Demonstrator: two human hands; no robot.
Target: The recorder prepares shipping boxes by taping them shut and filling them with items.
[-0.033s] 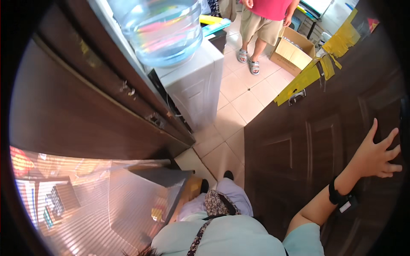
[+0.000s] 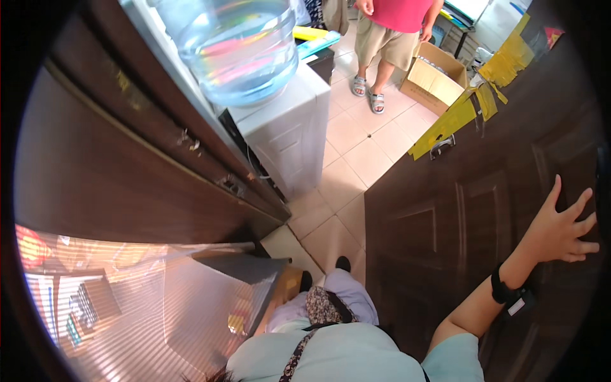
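Observation:
My right hand (image 2: 565, 228) lies with fingers spread on the dark brown panelled door (image 2: 414, 280) to my right. A black band (image 2: 503, 290) circles that wrist. Nothing is held in the hand. The door's edge carries torn yellow tape (image 2: 445, 130), with a metal handle (image 2: 443, 148) beside it. No part of my left hand shows. I stand in the doorway, and a small floral pouch (image 2: 324, 304) hangs from a strap at my front.
Ahead on the left, a white water dispenser (image 2: 289, 137) bears a large blue bottle (image 2: 238, 57). A person (image 2: 388, 48) in sandals stands on the tiled floor (image 2: 347, 143), near an open cardboard box (image 2: 434, 79). Left of me are a dark door frame (image 2: 159, 153) and a ribbed translucent sheet (image 2: 146, 305).

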